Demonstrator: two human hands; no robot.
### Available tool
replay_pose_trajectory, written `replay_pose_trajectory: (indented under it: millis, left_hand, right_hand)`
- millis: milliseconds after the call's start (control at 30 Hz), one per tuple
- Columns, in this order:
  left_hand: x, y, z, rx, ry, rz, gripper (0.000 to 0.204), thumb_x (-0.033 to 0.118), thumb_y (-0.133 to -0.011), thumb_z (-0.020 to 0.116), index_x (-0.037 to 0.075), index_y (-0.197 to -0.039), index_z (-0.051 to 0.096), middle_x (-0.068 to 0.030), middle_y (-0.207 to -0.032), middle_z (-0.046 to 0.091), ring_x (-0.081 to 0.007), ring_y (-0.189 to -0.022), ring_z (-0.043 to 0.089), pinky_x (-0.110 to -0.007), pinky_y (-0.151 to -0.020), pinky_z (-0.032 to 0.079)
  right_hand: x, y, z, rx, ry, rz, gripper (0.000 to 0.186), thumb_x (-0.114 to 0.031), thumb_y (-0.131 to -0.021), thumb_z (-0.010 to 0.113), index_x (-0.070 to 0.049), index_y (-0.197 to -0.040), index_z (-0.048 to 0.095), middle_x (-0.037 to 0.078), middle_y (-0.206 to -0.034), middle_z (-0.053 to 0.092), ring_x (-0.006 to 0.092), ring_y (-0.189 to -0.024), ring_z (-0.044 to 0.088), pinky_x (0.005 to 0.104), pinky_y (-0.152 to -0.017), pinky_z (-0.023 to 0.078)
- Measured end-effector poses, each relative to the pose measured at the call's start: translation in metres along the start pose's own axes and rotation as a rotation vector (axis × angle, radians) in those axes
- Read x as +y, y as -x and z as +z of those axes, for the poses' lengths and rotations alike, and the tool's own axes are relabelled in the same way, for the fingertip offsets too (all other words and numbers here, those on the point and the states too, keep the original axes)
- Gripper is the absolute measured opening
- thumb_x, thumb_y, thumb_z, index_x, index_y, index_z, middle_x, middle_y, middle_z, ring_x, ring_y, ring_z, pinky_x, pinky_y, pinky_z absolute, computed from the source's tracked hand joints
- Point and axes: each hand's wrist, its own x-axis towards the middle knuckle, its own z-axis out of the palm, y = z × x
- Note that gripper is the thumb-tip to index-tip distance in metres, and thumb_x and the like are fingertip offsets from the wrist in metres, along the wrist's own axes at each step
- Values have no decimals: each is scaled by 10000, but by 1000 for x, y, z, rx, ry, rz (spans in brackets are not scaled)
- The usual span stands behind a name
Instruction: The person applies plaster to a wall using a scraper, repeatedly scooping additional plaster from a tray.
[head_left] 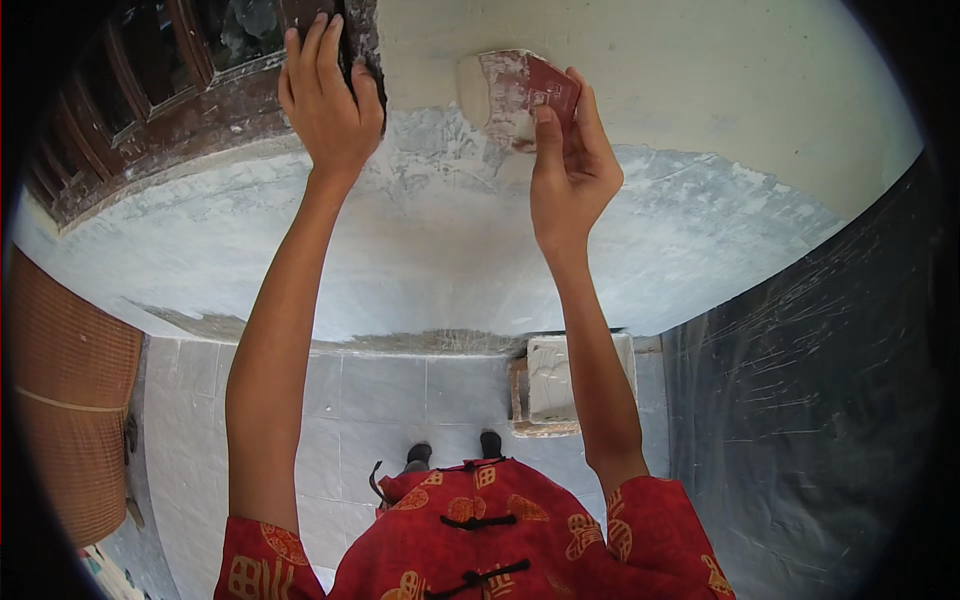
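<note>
My right hand (pixel 578 165) grips a dark red putty scraper (pixel 525 90), thumb on its near face. Whitish putty smears the scraper's blade, whose left edge lies close to the wall (pixel 440 240). Around it the wall is coated cream above, with a patchy whitish-grey surface below. My left hand (pixel 335 100) is spread, fingers apart, against the dark brown wooden window frame (pixel 360 40) at the upper left; it holds nothing.
A tray of white putty (pixel 550 375) stands on the grey tiled floor (pixel 385 390) by the wall's foot. Dark sheeting (pixel 800 400) covers the right side. A brown woven roll (pixel 75 400) is at the left. Barred window panes (pixel 150 60) fill the upper left.
</note>
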Motion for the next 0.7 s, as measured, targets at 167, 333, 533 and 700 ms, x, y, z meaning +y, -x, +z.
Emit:
replay_pose_trajectory:
  millis: [167,333,533,700]
  left_hand:
    - [-7,3,-2,-8,-18,19,465,161,-895,486,54,-1346,444,-117,-1372,475,-346,-1339,347,-472,-1054,236]
    - [0,-4,-1,-6,0,-2,485,147,-877,500,40,-1346,433,-122,-1385,458,-348,-1341,340,-469,-1052,239]
    - [-1,2,5,14,4,-63,468,157,-868,492,45,-1322,474,-123,-1369,479,-358,-1339,341,-482,-1038,262]
    - [-7,1,-3,3,-17,-86,471,159,-866,491,50,-1324,473,-122,-1372,479,-357,-1337,346,-489,-1043,264]
  right_hand:
    - [12,-14,-54,301,20,147,430,-87,-897,630,-32,-1307,515,154,-1128,636,230,-922,663,340,-664,616]
    - [-12,-9,-32,141,71,30,415,-120,-921,594,-46,-1319,503,149,-1137,638,202,-895,675,327,-631,620]
    - [10,17,63,36,34,-129,380,23,-887,591,-36,-1262,583,88,-894,707,48,-617,567,206,-519,450]
    - [-2,-9,-14,273,54,102,408,-69,-924,583,-14,-1320,500,128,-1076,659,160,-829,664,283,-664,592]
